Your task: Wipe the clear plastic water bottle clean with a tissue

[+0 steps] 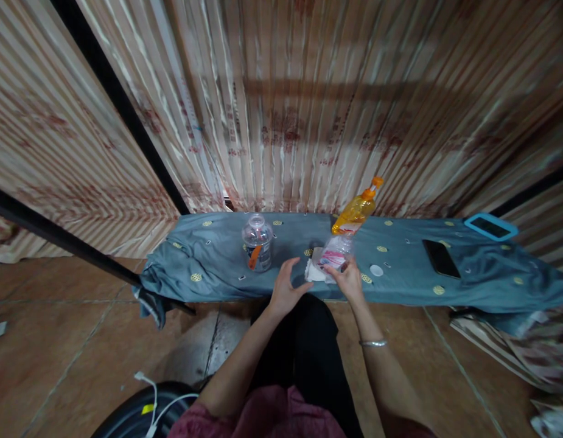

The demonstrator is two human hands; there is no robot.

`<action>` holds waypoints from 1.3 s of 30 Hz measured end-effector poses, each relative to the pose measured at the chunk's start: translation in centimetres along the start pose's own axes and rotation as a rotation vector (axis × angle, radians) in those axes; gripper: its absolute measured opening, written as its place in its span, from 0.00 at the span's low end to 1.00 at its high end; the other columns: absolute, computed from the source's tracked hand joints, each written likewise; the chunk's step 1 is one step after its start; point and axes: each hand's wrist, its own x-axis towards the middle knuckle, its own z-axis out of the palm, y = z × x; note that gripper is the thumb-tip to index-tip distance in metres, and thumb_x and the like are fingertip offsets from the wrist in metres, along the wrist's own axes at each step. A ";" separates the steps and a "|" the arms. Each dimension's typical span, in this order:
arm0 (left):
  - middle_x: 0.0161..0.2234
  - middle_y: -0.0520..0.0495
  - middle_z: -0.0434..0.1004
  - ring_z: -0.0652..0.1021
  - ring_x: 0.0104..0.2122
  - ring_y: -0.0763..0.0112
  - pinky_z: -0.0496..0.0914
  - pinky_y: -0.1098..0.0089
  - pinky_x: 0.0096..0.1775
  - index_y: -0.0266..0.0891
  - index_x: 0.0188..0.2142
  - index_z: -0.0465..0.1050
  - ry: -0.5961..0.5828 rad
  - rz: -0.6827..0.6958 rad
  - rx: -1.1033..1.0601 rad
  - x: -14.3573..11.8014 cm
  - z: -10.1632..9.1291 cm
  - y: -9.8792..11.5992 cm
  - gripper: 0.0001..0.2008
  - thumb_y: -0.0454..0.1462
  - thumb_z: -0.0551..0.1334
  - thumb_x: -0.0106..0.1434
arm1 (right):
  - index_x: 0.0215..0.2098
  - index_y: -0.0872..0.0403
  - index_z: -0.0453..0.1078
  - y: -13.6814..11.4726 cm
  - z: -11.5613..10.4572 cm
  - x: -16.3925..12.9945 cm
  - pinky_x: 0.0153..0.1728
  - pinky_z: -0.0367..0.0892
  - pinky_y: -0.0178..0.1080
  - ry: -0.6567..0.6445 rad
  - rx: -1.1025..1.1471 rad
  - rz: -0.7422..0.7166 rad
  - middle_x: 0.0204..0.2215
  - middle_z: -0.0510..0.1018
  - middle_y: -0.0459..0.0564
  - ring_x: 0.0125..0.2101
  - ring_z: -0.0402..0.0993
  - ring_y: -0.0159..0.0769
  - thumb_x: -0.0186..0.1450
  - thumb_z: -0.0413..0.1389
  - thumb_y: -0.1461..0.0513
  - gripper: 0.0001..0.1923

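Note:
My right hand (349,281) grips a clear plastic bottle (340,248) with pink-and-white markings; thumb and fingers close around its near side, and the bottle tilts over a white cloth (314,272). To the left of the cloth, my left hand (286,289) is empty, with thumb and fingers apart in a curve facing the bottle. Just right of my right hand lies a round white cap (376,270). Behind the held bottle stands an orange-yellow pump bottle (355,213). Another clear bottle (258,243), with a dark and orange label, stands uncapped beyond my left hand.
A dark phone (440,258) and a blue-framed device (491,226) lie to the right on the cloth-covered bench (217,261). Pleated curtains hang behind it. Dark poles (126,109) rise at the left. White cables (154,401) rest on a black round object at lower left.

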 end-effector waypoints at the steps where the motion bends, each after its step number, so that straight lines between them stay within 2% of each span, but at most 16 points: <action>1: 0.58 0.40 0.79 0.79 0.60 0.52 0.74 0.48 0.64 0.45 0.56 0.75 0.017 -0.035 0.002 -0.7 -0.7 -0.8 0.29 0.40 0.77 0.56 | 0.60 0.53 0.73 0.1 0.0 0.5 0.48 0.79 0.50 -0.015 -0.009 0.027 0.55 0.79 0.54 0.48 0.81 0.43 0.74 0.64 0.52 0.21; 5: 0.52 0.44 0.81 0.82 0.56 0.55 0.77 0.51 0.60 0.45 0.50 0.76 0.173 -0.142 -0.001 -3.6 -4.1 -4.2 0.22 0.40 0.76 0.57 | 0.61 0.53 0.73 0.2 0.4 1.3 0.50 0.79 0.52 -0.064 -0.009 0.121 0.56 0.79 0.54 0.50 0.81 0.45 0.74 0.64 0.52 0.21; 8: 0.50 0.44 0.80 0.82 0.54 0.55 0.78 0.51 0.58 0.44 0.49 0.75 0.325 -0.184 0.029 -4.4 -6.7 -6.3 0.23 0.43 0.76 0.57 | 0.61 0.52 0.72 0.6 0.8 1.2 0.51 0.78 0.53 -0.065 0.018 0.145 0.57 0.78 0.55 0.51 0.80 0.45 0.74 0.64 0.53 0.21; 11: 0.57 0.41 0.76 0.78 0.61 0.50 0.75 0.46 0.63 0.45 0.58 0.69 0.528 -0.172 0.092 -3.2 -8.8 -7.0 0.37 0.44 0.80 0.52 | 0.62 0.52 0.72 1.2 1.1 1.0 0.52 0.78 0.54 -0.041 0.076 0.132 0.58 0.78 0.55 0.52 0.80 0.46 0.74 0.64 0.53 0.22; 13: 0.67 0.36 0.69 0.70 0.69 0.45 0.68 0.43 0.69 0.45 0.66 0.63 0.573 -0.158 0.138 -1.4 -9.6 -6.7 0.50 0.43 0.82 0.47 | 0.63 0.52 0.71 1.6 1.2 0.7 0.53 0.77 0.55 -0.017 0.128 0.106 0.59 0.77 0.55 0.53 0.80 0.47 0.74 0.64 0.53 0.23; 16: 0.73 0.33 0.60 0.62 0.75 0.42 0.58 0.44 0.75 0.43 0.71 0.54 0.538 -0.138 0.160 1.7 -9.9 -5.7 0.61 0.40 0.84 0.43 | 0.65 0.51 0.71 2.5 1.2 -0.4 0.55 0.76 0.57 0.030 0.202 0.069 0.61 0.76 0.56 0.55 0.78 0.49 0.74 0.64 0.52 0.25; 18: 0.73 0.33 0.61 0.64 0.74 0.42 0.59 0.46 0.75 0.43 0.72 0.53 0.494 -0.127 0.159 3.4 -9.7 -5.2 0.62 0.39 0.83 0.43 | 0.66 0.51 0.70 3.1 1.2 -1.8 0.57 0.74 0.59 0.064 0.241 0.056 0.62 0.75 0.56 0.57 0.77 0.50 0.74 0.64 0.52 0.26; 20: 0.70 0.35 0.68 0.71 0.70 0.45 0.66 0.46 0.71 0.43 0.72 0.53 0.444 -0.140 0.144 4.7 -9.4 -4.9 0.60 0.37 0.82 0.45 | 0.66 0.51 0.69 3.6 1.2 -3.7 0.59 0.73 0.60 0.091 0.279 0.051 0.63 0.75 0.57 0.59 0.76 0.52 0.73 0.65 0.51 0.27; 22: 0.64 0.38 0.76 0.77 0.64 0.48 0.71 0.49 0.67 0.43 0.69 0.58 0.419 -0.148 0.137 5.6 -9.2 -4.9 0.54 0.36 0.81 0.45 | 0.67 0.51 0.69 3.9 1.3 -5.8 0.59 0.72 0.61 0.096 0.317 0.056 0.62 0.76 0.57 0.58 0.77 0.52 0.73 0.65 0.50 0.29; 26: 0.51 0.42 0.82 0.82 0.53 0.52 0.77 0.51 0.59 0.39 0.56 0.71 0.441 -0.158 0.200 6.6 -9.2 -4.8 0.39 0.36 0.80 0.45 | 0.69 0.52 0.66 3.3 1.7 -9.3 0.60 0.72 0.62 0.068 0.421 0.066 0.59 0.79 0.60 0.59 0.78 0.55 0.66 0.68 0.42 0.41; 28: 0.46 0.44 0.82 0.83 0.51 0.52 0.77 0.51 0.57 0.39 0.50 0.74 0.446 -0.161 0.235 6.9 -9.3 -4.6 0.34 0.37 0.81 0.43 | 0.69 0.50 0.65 2.4 1.9 -10.5 0.61 0.71 0.61 0.049 0.484 0.079 0.60 0.80 0.61 0.60 0.78 0.55 0.63 0.68 0.38 0.45; 31: 0.45 0.45 0.81 0.82 0.48 0.53 0.77 0.50 0.56 0.41 0.45 0.75 0.449 -0.156 0.245 6.8 -9.5 -4.1 0.32 0.36 0.82 0.40 | 0.68 0.47 0.67 0.8 2.5 -11.7 0.62 0.70 0.61 0.009 0.584 0.106 0.58 0.82 0.60 0.58 0.80 0.55 0.62 0.69 0.39 0.44; 36: 0.43 0.46 0.81 0.82 0.45 0.56 0.78 0.52 0.53 0.41 0.44 0.74 0.432 -0.177 0.193 5.2 -8.9 -2.2 0.32 0.34 0.82 0.39 | 0.62 0.46 0.74 -1.4 4.3 -12.8 0.65 0.66 0.61 -0.071 0.797 0.155 0.56 0.83 0.56 0.57 0.80 0.53 0.60 0.74 0.47 0.36; 39: 0.44 0.46 0.82 0.83 0.44 0.57 0.78 0.53 0.53 0.41 0.47 0.75 0.337 -0.176 0.105 3.7 -7.8 -0.2 0.34 0.35 0.82 0.40 | 0.61 0.51 0.75 -2.2 5.4 -12.5 0.64 0.67 0.62 -0.141 0.990 0.191 0.55 0.83 0.55 0.58 0.79 0.51 0.66 0.72 0.52 0.28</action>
